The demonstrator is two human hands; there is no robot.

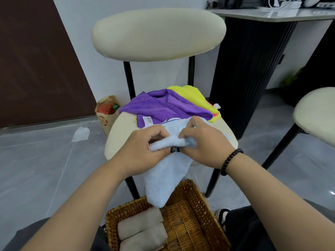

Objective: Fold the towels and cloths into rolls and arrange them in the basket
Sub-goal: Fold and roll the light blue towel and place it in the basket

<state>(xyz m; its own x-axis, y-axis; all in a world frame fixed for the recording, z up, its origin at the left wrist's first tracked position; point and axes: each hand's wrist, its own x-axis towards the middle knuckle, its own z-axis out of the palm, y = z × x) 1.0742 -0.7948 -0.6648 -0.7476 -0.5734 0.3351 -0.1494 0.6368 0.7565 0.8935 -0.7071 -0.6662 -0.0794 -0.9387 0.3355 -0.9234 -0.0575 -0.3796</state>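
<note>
A light blue towel [163, 176] lies on the front of the cream chair seat [120, 134] and hangs down over the wicker basket [190, 220]. My left hand [145, 149] and my right hand [204, 144] both pinch the rolled upper edge of this towel, thumbs and fingers curled round it. Behind them on the seat lie a purple cloth [163, 105] and a yellow cloth [195, 96], with an orange edge showing under the yellow. Two grey rolled towels [143, 230] sit side by side in the basket's left part.
The chair's padded backrest [157, 33] stands behind the cloth pile. A second cream chair [315, 115] is at the right. A paper bag [107, 113] and a white scrap [81, 133] lie on the grey floor at the left. A dark table base [250, 69] stands behind.
</note>
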